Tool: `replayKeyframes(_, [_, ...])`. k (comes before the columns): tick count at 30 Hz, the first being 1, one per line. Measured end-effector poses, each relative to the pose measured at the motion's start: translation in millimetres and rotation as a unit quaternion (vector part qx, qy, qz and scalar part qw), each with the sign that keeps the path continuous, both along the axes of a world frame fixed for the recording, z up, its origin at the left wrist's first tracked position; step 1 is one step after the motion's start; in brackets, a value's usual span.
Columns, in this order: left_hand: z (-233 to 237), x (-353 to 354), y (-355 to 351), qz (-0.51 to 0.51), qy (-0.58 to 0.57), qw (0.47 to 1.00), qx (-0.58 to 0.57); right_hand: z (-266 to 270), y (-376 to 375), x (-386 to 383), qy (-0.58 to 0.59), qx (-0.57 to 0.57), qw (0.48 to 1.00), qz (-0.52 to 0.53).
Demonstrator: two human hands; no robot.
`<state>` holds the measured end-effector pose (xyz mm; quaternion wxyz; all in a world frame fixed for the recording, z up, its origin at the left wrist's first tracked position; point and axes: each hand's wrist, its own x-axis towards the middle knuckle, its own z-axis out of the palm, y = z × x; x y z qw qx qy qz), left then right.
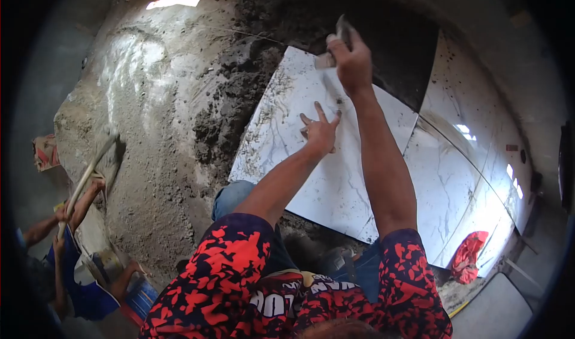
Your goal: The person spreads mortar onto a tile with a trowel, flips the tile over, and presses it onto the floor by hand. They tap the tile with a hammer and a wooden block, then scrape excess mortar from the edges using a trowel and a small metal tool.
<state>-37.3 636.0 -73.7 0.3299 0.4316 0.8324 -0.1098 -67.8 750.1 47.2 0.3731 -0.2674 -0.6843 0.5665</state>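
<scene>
My left hand [321, 134] lies on a white marble-patterned tile [335, 177], fingers spread apart. Above the tile's far edge, my right hand [354, 63] is closed around a trowel [342, 29]. Its grey pointed end sticks up past my fingers, and a pale, blurred part [325, 60] shows low on the left, close over the tile. Crumbs of mortar are scattered along the tile's left side and near my left fingers. Dark damp mortar [395, 45] borders the tile at the far side.
Grey sand and mortar [162, 129] cover the floor to the left. More white tiles [455, 117] lie at right, with a red plastic bag [469, 257] on them. At lower left, people's arms hold a long-handled tool [90, 168] beside a blue bucket [141, 297]. A string [239, 32] crosses the sand.
</scene>
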Motion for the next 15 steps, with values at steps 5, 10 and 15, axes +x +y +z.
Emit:
replayKeyframes(5, [4.2,-0.6,-0.3,0.001,-0.014,1.0,0.008,13.5,22.3,41.0,0.0,-0.016,1.0,-0.001])
replayKeyframes(10, [-9.4,-0.7,-5.6,-0.043,0.004,0.999,0.025,2.0,43.7,86.5,-0.066,-0.05,0.996,-0.023])
replayKeyframes(15, [-7.1,2.2,-2.4,-0.061,0.038,0.997,0.0,20.7,50.2,127.8,0.043,-0.077,0.994,-0.058])
